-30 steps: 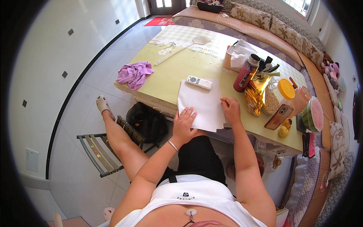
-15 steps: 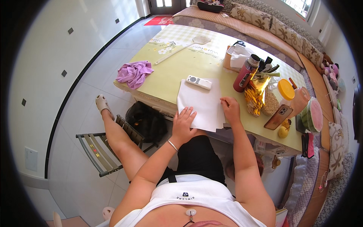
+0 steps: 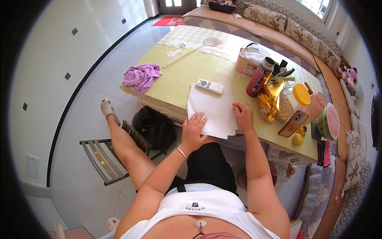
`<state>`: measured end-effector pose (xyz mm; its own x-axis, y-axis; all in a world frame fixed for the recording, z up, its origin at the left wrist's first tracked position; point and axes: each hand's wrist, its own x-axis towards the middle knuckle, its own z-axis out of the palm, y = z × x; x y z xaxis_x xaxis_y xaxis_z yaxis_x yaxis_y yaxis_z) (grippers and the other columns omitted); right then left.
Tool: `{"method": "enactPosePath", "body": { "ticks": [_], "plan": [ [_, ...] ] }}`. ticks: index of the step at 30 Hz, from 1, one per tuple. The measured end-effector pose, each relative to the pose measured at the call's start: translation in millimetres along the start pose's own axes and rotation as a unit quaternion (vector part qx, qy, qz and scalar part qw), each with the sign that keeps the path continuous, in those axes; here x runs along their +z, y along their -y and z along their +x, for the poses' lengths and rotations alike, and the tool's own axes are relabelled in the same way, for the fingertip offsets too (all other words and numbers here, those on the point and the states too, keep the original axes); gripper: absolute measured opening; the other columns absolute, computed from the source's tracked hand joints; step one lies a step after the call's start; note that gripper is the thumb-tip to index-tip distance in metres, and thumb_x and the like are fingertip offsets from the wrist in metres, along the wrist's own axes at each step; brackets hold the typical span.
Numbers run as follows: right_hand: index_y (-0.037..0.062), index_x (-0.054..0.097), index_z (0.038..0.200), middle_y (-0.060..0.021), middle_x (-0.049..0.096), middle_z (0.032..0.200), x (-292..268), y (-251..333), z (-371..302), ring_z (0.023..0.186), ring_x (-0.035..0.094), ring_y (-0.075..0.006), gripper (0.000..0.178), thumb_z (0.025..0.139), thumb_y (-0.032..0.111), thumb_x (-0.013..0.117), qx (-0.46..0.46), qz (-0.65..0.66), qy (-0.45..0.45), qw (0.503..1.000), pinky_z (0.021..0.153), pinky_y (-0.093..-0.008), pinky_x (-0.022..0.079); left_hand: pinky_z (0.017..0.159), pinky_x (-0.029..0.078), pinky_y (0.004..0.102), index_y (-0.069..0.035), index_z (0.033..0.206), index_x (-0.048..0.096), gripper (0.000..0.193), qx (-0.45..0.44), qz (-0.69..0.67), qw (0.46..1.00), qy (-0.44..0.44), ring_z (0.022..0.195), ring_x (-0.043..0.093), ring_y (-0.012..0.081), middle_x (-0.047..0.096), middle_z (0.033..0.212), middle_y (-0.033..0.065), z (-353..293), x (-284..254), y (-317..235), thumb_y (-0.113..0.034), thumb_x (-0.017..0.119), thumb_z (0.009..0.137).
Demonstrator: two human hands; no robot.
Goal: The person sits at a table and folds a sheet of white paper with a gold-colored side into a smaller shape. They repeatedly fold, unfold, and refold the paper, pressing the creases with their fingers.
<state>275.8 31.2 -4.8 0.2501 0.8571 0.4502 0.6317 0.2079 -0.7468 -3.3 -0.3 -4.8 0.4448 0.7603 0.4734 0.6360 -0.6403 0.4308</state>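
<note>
Head view, paper (image 3: 213,113) on table (image 3: 171,85), floor (image 3: 85,115), perhaps door (image 3: 178,10)

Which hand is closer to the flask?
Right. The right hand is on the near side of the flask, by the right edge of the paper; the left hand rests farther off, on the paper's left side.

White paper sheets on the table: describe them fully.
The thin, plain white paper sheets lie flat and overlapping on the yellow-green table, near end seemingly overhanging its edge. A white oblong remote control rests on their far end. The left hand spreads over their near-left part; the curled right hand is at their right edge.
</note>
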Motion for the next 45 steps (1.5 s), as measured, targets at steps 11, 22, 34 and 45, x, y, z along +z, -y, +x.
{"method": "enactPosePath", "body": {
  "ticks": [11, 22, 34, 45],
  "plan": [
    [0.0026, 0.075, 0.099, -0.0152, 0.074, 0.099, -1, 1, 0, 0.097, 0.068, -0.0315, 0.012, 0.09, 0.006, 0.068, -0.003, -0.004, 0.003, 1.0, 0.088, -0.039, 0.054, 0.119, 0.028, 0.058, -0.009, 0.137, 0.063, 0.061, 0.002, 0.002, 1.0, 0.005, 0.147, 0.042, 0.0332, 0.052, 0.154, 0.0144, 0, 1, 1, -0.025, 0.07, 0.079],
    [0.0029, 0.076, 0.1, -0.0152, 0.074, 0.098, -1, 1, 0, 0.095, 0.068, -0.0318, 0.012, 0.09, 0.007, 0.068, 0.006, -0.004, 0.005, 1.0, 0.087, -0.0394, 0.054, 0.12, 0.029, 0.0562, -0.01, 0.137, 0.064, 0.061, 0.001, 0.002, 1.0, -0.002, 0.146, 0.043, 0.0335, 0.053, 0.154, 0.0135, 0, 0, 0, -0.023, 0.069, 0.078],
    [0.0005, 0.075, 0.101, -0.0136, 0.071, 0.09, -1, -1, 0, 0.085, 0.069, -0.0251, 0.012, 0.093, 0.005, 0.066, -0.046, -0.03, -0.008, 0.998, 0.078, -0.0347, 0.054, 0.118, 0.028, 0.0594, -0.008, 0.135, 0.065, 0.059, 0.015, 0.015, 1.0, -0.015, 0.144, 0.045, 0.035, 0.056, 0.15, 0.0153, 0, 0, -2, -0.022, 0.071, 0.078],
    [0.0026, 0.075, 0.1, -0.0156, 0.073, 0.098, -1, 3, 0, 0.096, 0.068, -0.0323, 0.013, 0.091, 0.007, 0.068, 0.005, -0.003, 0.007, 1.0, 0.086, -0.04, 0.054, 0.118, 0.024, 0.0703, -0.006, 0.129, 0.066, 0.057, 0.068, 0.11, 0.99, -0.046, 0.136, 0.053, 0.0339, 0.064, 0.138, 0.0152, -3, -3, -11, -0.027, 0.079, 0.078]
  ]
}}
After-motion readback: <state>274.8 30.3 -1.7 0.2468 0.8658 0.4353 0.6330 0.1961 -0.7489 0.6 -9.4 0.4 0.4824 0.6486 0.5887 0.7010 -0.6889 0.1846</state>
